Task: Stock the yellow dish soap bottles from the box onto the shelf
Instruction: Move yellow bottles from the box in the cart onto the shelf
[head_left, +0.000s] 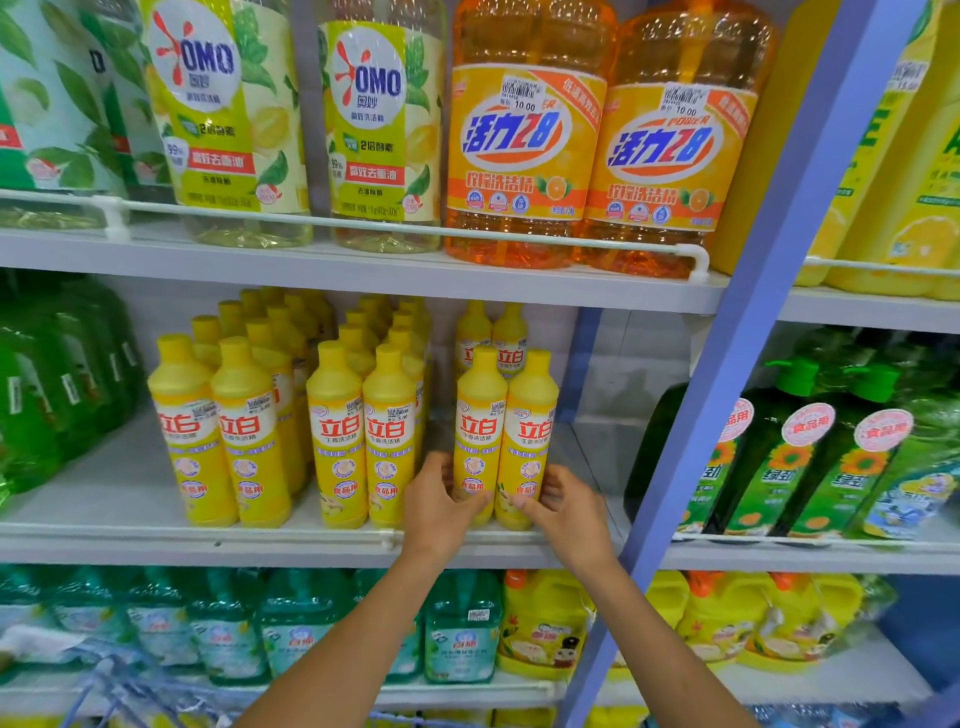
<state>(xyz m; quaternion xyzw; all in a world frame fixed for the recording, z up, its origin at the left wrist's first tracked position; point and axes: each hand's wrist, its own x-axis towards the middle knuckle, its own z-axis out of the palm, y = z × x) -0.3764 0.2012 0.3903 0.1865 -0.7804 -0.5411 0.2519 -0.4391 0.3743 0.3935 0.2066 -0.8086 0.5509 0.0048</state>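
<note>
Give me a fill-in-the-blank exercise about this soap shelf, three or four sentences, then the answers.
The left hand and right hand grip the rightmost front pair of yellow dish soap bottles on the ____ shelf of the three in view.
The front row of those yellow bottles counts ____ in all.
The two big bottles directly above the gripped pair are ____.
The upright post right of the pair is ____.
Missing words: middle; six; orange; blue.
</note>
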